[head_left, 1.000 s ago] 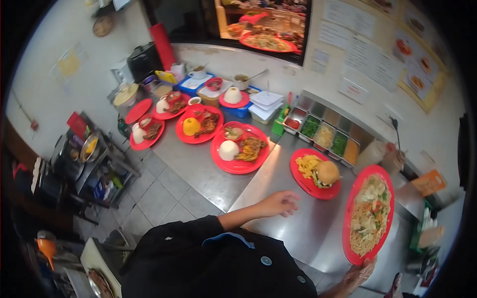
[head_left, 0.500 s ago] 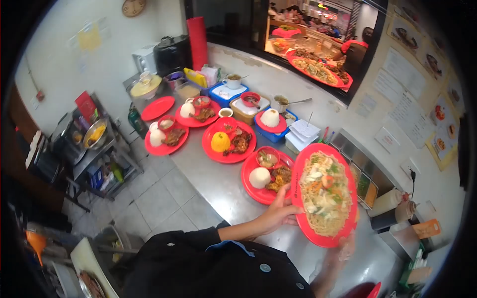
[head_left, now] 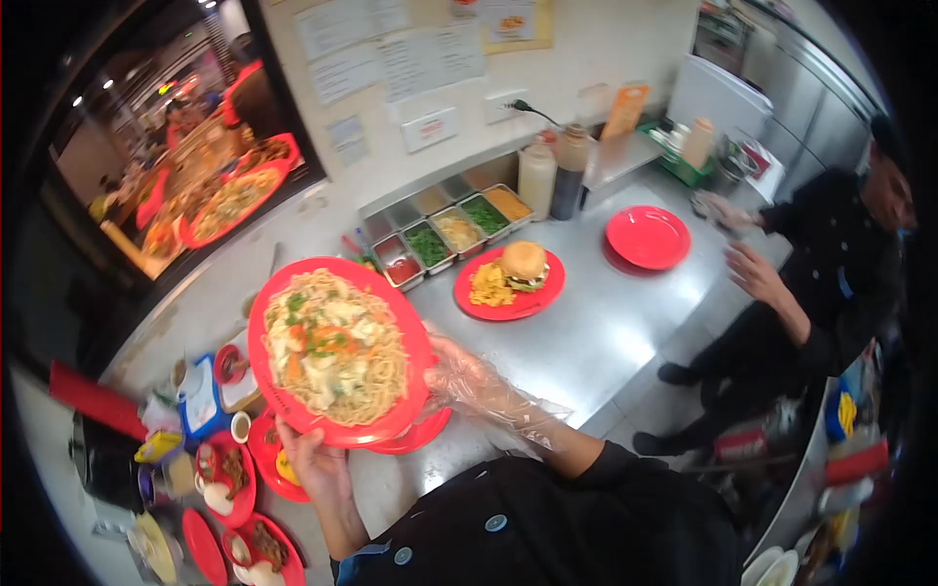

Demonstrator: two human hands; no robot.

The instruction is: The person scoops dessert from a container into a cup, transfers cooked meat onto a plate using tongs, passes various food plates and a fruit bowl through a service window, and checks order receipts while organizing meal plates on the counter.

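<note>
A red oval plate point(head_left: 418, 410) heaped with noodles, cabbage and carrot point(head_left: 337, 347) is held up above the counter, tilted. My left hand point(head_left: 318, 469) grips its lower edge. On the plate's right edge is my right hand point(head_left: 459, 371), closed on the rim and wearing a clear plastic glove. Beyond the hands, a burger point(head_left: 525, 264) and yellow chips rest on a red plate point(head_left: 508, 311). Under the held plate, another red plate is partly hidden.
A co-worker point(head_left: 831, 254) stands at the right, hands near an empty red plate point(head_left: 648, 237). Topping trays point(head_left: 457, 234) and sauce bottles point(head_left: 536, 181) line the wall. More filled red plates point(head_left: 244, 488) sit at the lower left.
My left hand has come onto the noodle plate, which my right hand held alone at first. The view has swung right, bringing in the co-worker and the empty plate.
</note>
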